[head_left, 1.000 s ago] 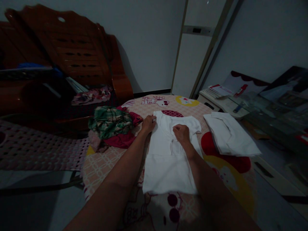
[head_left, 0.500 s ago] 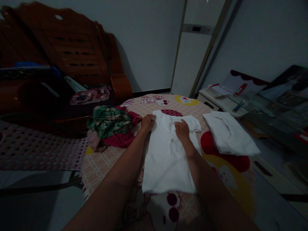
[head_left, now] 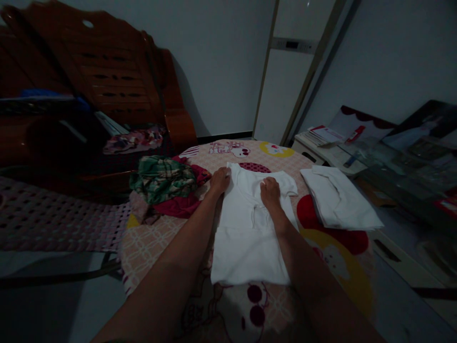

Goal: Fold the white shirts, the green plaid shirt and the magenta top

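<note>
A white shirt (head_left: 246, 257) lies on the round table in front of me. Its lower part is doubled up, and a short sleeve sticks out at the far right. My left hand (head_left: 220, 180) is closed on the shirt's far left edge, its fingertips partly hidden. Over the upper right part, beside the neckline, my right hand (head_left: 270, 191) is closed with its fingers curled into the cloth. Thin cords hang on the shirt just below that hand. A folded white stack of cloth (head_left: 339, 197) rests to the right, apart from both hands.
A patterned cloth (head_left: 143, 247) covers the table. Crumpled green plaid fabric (head_left: 164, 178) and dark red fabric lie at its left side. A woven chair (head_left: 64, 214) and a wooden bench (head_left: 107, 71) stand left; a glass-topped cabinet (head_left: 392, 157) stands right.
The fingers of my right hand have curled in closer on the shirt. My left hand keeps its place at the edge, and the shirt has hardly moved.
</note>
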### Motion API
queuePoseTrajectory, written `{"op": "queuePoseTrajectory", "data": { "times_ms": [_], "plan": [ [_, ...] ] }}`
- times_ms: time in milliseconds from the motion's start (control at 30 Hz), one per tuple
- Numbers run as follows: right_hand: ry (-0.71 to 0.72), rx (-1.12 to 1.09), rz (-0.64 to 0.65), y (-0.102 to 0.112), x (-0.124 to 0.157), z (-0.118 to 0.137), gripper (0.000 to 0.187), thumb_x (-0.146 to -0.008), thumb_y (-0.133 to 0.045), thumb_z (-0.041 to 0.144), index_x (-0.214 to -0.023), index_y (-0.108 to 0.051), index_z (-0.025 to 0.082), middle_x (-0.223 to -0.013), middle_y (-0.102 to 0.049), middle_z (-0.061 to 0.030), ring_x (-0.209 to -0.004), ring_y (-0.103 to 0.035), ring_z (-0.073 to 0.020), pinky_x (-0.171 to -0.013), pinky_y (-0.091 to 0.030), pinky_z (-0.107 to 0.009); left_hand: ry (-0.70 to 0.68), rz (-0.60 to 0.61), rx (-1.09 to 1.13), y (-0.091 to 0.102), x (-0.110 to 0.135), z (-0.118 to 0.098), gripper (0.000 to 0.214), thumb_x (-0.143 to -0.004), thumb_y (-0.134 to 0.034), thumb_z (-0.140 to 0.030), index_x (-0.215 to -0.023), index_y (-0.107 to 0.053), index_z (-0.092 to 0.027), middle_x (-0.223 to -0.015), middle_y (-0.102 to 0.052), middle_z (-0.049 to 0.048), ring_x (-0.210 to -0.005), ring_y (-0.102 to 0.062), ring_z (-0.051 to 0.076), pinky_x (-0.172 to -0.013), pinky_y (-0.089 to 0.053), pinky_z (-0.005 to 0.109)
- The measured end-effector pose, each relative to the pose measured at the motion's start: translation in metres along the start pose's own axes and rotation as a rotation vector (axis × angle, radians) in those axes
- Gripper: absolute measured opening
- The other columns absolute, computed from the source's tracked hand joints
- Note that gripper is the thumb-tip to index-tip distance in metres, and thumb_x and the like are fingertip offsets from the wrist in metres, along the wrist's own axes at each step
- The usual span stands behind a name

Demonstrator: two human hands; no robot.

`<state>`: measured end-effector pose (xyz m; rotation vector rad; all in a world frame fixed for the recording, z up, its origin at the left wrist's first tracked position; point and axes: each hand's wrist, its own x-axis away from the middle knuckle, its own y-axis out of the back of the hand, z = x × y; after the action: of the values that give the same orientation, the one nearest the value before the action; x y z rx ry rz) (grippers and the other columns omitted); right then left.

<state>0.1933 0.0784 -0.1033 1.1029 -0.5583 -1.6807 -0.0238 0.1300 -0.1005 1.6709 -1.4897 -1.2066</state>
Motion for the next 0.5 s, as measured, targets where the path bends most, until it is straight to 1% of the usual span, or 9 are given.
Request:
{"op": "queuePoseTrajectory", "data": {
  "times_ms": [67,167,233,300,333,367,433,500],
  "plan": [
    [-0.026,-0.008,-0.021,0.000,0.001,0.000,0.029,-0.092,-0.047,0.017,-0.110,-0.068,0.011,-0.126,-0.061,-0.0212,-0.116,-0.056,-0.0302,-0.106,-0.041,-0.046,0.007,-0.009,-0.028,-0.002,0.001,-0.001,0.046,-0.087,-0.049,-0.015,-0.130,-0.064,-0.020,-0.141,-0.061,0.0102,-0.125,-0.058,0.026,-0.107,-0.046,0.038],
    [-0.041,0.054,0.044,0.000,0.004,0.002,0.022,-0.089,-0.054,0.019,-0.106,-0.067,0.011,-0.125,-0.061,-0.0219,-0.117,-0.056,-0.0309,-0.107,-0.040,-0.045,0.000,0.010,-0.088,-0.004,0.003,-0.005,0.042,-0.089,-0.049,-0.019,-0.127,-0.064,-0.015,-0.141,-0.059,0.0148,-0.127,-0.055,0.031,-0.109,-0.042,0.043],
    [-0.054,0.093,0.090,0.001,0.006,0.004,0.018,-0.088,-0.057,0.019,-0.102,-0.066,0.011,-0.123,-0.061,-0.0217,-0.119,-0.055,-0.0310,-0.108,-0.039,-0.044,-0.005,-0.019,-0.104,-0.004,0.004,-0.008,0.045,-0.089,-0.049,-0.020,-0.132,-0.060,-0.012,-0.149,-0.052,0.0179,-0.135,-0.048,0.034,-0.114,-0.037,0.048],
    [-0.070,0.104,0.080,0.000,0.007,0.004,0.019,-0.089,-0.057,0.020,-0.102,-0.066,0.010,-0.123,-0.061,-0.0229,-0.119,-0.056,-0.0312,-0.108,-0.039,-0.044,-0.036,-0.053,-0.092,-0.005,0.006,-0.012,0.052,-0.089,-0.050,-0.019,-0.139,-0.053,-0.009,-0.158,-0.041,0.0194,-0.146,-0.036,0.035,-0.119,-0.031,0.051],
    [-0.078,0.099,0.059,-0.001,0.007,0.004,0.020,-0.088,-0.056,0.019,-0.102,-0.066,0.009,-0.122,-0.061,-0.0238,-0.119,-0.056,-0.0316,-0.107,-0.040,-0.045,-0.070,-0.046,-0.076,-0.005,0.007,-0.014,0.054,-0.089,-0.051,-0.019,-0.142,-0.050,-0.008,-0.160,-0.037,0.0196,-0.149,-0.032,0.034,-0.121,-0.028,0.050],
    [-0.080,0.087,0.032,-0.003,0.008,0.004,0.022,-0.088,-0.056,0.019,-0.104,-0.066,0.008,-0.121,-0.061,-0.0246,-0.118,-0.057,-0.0320,-0.106,-0.041,-0.046,-0.117,-0.016,-0.059,-0.006,0.008,-0.017,0.055,-0.090,-0.051,-0.019,-0.144,-0.048,-0.008,-0.161,-0.036,0.0196,-0.150,-0.030,0.032,-0.122,-0.028,0.047],
    [-0.075,0.047,-0.035,-0.006,0.008,0.002,0.025,-0.087,-0.054,0.018,-0.106,-0.066,0.008,-0.121,-0.061,-0.0251,-0.117,-0.057,-0.0327,-0.105,-0.043,-0.047,-0.222,0.087,-0.042,-0.007,0.011,-0.023,0.054,-0.093,-0.051,-0.023,-0.144,-0.047,-0.008,-0.159,-0.039,0.0194,-0.149,-0.034,0.028,-0.122,-0.030,0.041],
    [-0.078,0.004,-0.076,-0.008,0.008,0.000,0.028,-0.085,-0.053,0.017,-0.109,-0.066,0.010,-0.123,-0.062,-0.0236,-0.118,-0.057,-0.0321,-0.105,-0.044,-0.047,-0.286,0.162,-0.073,-0.008,0.014,-0.028,0.053,-0.096,-0.049,-0.030,-0.145,-0.047,-0.010,-0.157,-0.042,0.0190,-0.146,-0.039,0.027,-0.120,-0.032,0.041]
  ]
}}
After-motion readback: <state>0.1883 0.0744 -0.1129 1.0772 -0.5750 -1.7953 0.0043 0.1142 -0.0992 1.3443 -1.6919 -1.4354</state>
